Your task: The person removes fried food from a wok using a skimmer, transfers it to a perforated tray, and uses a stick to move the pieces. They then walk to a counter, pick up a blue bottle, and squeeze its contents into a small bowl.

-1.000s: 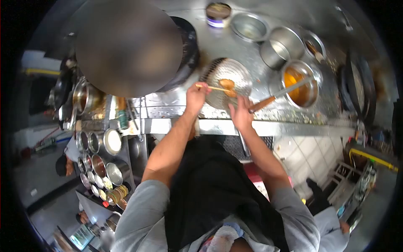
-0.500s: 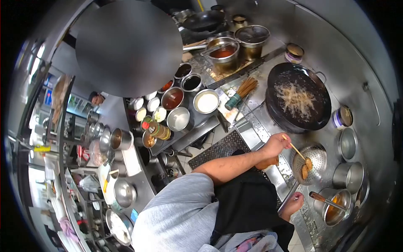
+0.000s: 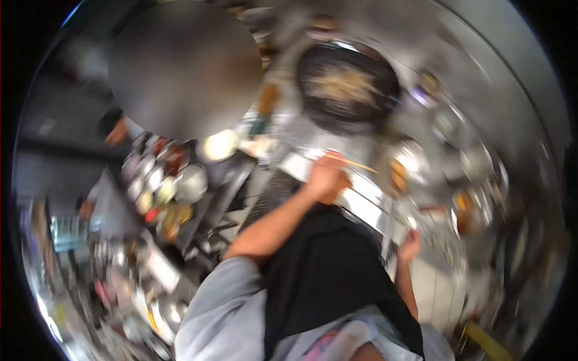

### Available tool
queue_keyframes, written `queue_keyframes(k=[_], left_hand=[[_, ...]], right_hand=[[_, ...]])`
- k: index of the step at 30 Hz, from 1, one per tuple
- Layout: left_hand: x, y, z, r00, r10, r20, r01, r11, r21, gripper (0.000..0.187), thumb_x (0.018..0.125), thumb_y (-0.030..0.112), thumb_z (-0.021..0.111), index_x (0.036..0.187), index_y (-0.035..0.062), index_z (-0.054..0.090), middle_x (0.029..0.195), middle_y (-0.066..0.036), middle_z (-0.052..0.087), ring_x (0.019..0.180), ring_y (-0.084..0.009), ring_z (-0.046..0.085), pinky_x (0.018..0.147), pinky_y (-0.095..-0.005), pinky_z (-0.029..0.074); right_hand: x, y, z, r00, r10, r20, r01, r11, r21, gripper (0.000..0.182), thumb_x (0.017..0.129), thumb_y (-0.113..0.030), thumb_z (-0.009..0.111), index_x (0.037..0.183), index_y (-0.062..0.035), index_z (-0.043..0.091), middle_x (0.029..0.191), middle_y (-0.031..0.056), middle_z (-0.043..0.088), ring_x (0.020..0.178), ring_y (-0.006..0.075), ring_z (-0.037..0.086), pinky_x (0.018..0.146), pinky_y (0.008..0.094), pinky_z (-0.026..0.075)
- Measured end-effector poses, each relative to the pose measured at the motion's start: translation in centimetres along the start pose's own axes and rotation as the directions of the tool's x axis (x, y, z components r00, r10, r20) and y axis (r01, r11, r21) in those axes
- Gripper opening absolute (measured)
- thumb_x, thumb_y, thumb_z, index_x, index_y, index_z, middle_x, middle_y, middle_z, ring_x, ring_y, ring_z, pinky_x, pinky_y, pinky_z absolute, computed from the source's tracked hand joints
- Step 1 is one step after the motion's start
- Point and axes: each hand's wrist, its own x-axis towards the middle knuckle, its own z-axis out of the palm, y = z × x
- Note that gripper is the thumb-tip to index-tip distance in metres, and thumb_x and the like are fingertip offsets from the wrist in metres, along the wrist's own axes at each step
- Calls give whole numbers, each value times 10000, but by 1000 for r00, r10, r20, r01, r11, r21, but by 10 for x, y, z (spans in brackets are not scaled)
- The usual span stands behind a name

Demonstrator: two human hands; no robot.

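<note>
The whole view is smeared by motion. Thin chopsticks (image 3: 358, 163) are held in my left hand (image 3: 327, 173), their tips pointing toward a perforated metal strainer (image 3: 412, 161). Brown food pieces (image 3: 398, 175) lie in the strainer, on its near-left side. My right hand (image 3: 409, 245) is below the strainer with fingers curled; what it holds is too blurred to make out. Beyond my left hand, a dark wok (image 3: 348, 114) contains pale food (image 3: 342, 84) in dark liquid.
A pot with orange contents (image 3: 469, 210) is at the right, near other metal bowls. Sauce containers (image 3: 191, 183) and bottles crowd the left counter. A brush (image 3: 265, 108) lies left of the wok. Another person's dark-capped head (image 3: 114, 127) shows at far left.
The view has swung and blurred; the wok, strainer and both hands now appear farther left and higher. The chopstick tips no longer touch the food and are left of it.
</note>
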Motion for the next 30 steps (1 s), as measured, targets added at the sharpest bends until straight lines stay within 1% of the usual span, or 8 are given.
queue_keyframes(k=[2,6,9,12,18,22,25,30], left_hand=[[8,7,4,971,-220,96,239,921,-307,170,998,159,520,1055,22,604,942,-86,697,884,-172,667,844,-331,527],[35,45,40,933,-309,184,353,884,-307,164,986,167,584,997,16,648,878,-57,726,779,-111,637,713,-257,498],[53,64,75,962,-192,193,226,959,-173,121,941,154,640,922,37,665,789,-62,718,676,-132,650,636,-300,498],[70,70,111,971,55,232,-61,998,18,104,878,175,680,900,73,686,713,-152,676,658,-331,661,607,-399,510],[99,75,165,901,141,409,-220,963,153,100,885,197,650,891,111,700,709,-134,681,703,-339,660,732,-445,478],[107,91,173,854,142,501,-304,916,260,128,903,230,619,886,126,692,722,-120,690,745,-333,663,811,-445,447],[110,92,179,833,137,535,-336,895,293,142,908,239,610,895,122,689,734,-130,691,750,-340,663,809,-452,450],[118,98,185,817,113,565,-342,885,317,159,912,246,601,913,113,688,755,-146,692,766,-352,662,812,-464,451]], right_hand=[[-6,-15,-19,999,27,-36,-32,990,-137,207,840,-34,600,1033,-7,670,978,162,687,913,316,652,858,399,500],[-15,-32,-46,988,116,-106,-134,974,-184,103,838,-63,653,930,-18,663,840,146,671,793,301,647,750,397,507],[-39,-11,-58,965,207,-162,-234,957,-172,90,837,-70,660,912,-20,665,823,141,673,791,305,651,739,395,510],[-81,11,-68,950,272,-152,-302,922,-241,86,831,-75,672,904,-31,659,797,133,680,759,321,660,720,413,514],[-162,36,-83,784,611,-110,-591,680,-434,132,829,-146,690,919,-55,661,820,133,702,792,331,683,743,430,529],[-201,48,-94,748,663,-46,-626,680,-381,221,871,-251,673,957,-53,625,882,195,685,876,401,664,774,492,508],[-208,52,-95,675,735,-64,-669,574,-473,185,839,-217,700,942,-69,661,893,131,710,871,339,679,802,446,524],[-203,64,-91,703,708,-64,-662,620,-421,187,840,-216,702,943,-65,661,914,135,712,895,336,679,815,435,522]])
